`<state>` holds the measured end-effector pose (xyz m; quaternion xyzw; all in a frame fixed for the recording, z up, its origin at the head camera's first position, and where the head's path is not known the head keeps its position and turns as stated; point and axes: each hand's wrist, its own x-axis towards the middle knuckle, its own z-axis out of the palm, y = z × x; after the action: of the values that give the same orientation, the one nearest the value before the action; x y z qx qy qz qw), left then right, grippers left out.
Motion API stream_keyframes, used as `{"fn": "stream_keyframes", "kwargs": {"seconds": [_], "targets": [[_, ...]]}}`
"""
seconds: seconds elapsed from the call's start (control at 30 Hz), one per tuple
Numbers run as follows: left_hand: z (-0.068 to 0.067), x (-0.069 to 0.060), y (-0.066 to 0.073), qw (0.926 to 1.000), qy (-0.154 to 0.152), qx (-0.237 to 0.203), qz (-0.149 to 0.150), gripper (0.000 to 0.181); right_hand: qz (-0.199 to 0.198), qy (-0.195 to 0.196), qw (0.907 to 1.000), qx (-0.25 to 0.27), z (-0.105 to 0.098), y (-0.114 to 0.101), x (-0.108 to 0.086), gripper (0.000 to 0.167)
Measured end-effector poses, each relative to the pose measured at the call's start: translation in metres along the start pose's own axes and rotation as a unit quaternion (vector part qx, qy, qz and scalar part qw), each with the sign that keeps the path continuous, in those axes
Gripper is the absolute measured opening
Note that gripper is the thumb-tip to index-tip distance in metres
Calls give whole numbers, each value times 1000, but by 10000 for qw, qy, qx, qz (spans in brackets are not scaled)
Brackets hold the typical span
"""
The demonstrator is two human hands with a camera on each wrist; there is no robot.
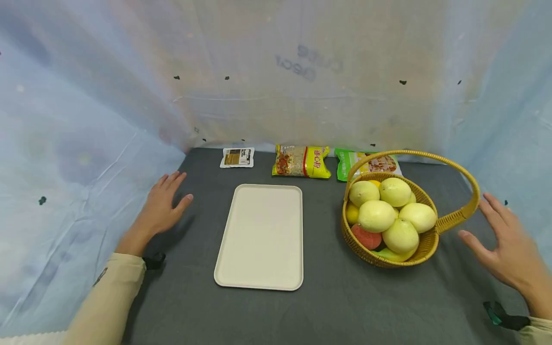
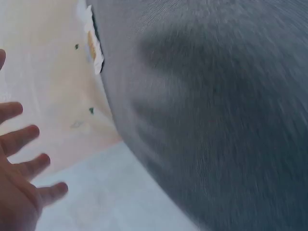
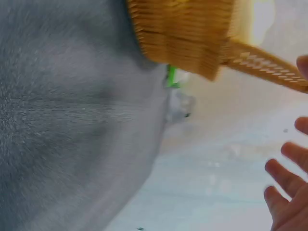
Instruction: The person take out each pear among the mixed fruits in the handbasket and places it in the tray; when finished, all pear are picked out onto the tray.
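My left hand [image 1: 160,208] hangs over the table's left edge, fingers spread and holding nothing; in the left wrist view the same hand [image 2: 21,166] has its fingers apart. To its right lies a cream rectangular tray [image 1: 260,237]. My right hand [image 1: 509,244] is at the far right, thumb and fingers spread, with nothing held. Just left of it stands a yellow wicker basket [image 1: 366,256] with several pale green round fruits [image 1: 376,216] and a red one [image 1: 366,236]. The basket [image 3: 183,33] and my right hand [image 3: 291,178] appear apart in the right wrist view.
Along the back of the dark table [image 1: 336,306] lie a small white-and-brown packet [image 1: 237,157], a yellow-and-red bag [image 1: 301,161] and a green bag [image 1: 345,165], partly behind the basket. The basket's tall handle [image 1: 465,177] leans right. Pale sheeting [image 1: 276,72] surrounds the back and sides.
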<state>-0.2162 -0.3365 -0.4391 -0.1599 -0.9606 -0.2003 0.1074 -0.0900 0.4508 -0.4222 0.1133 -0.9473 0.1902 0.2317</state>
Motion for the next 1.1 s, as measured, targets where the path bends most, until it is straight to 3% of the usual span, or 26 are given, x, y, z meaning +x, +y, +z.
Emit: {"fn": "stream_keyframes", "kwargs": {"seconds": [0.1, 0.27, 0.47, 0.6, 0.83, 1.1], "targets": [[-12, -12, -4, 9984, 260, -481, 139, 69, 99, 334, 9992, 212, -14, -16, -7, 78], [-30, -34, -5, 9922, 684, -1039, -24, 67, -123, 880, 9958, 222, -33, -40, -12, 71], [-31, -38, -4, 9821, 692, -1753, 7, 61, -564, 840, 9936, 500, -41, -67, -6, 90], [-23, -29, 1, 9792, 454, -1979, 3, 57, -903, 498, 9894, 1018, -35, -82, 3, 85], [1, 1, 11, 9702, 12, -2422, 16, 53, -1653, 204, 9730, 1600, -11, -97, 29, 79], [30, 36, 22, 9609, -749, -2667, 8, 52, -1708, -170, 9653, 1967, 17, -113, 52, 91]]}}
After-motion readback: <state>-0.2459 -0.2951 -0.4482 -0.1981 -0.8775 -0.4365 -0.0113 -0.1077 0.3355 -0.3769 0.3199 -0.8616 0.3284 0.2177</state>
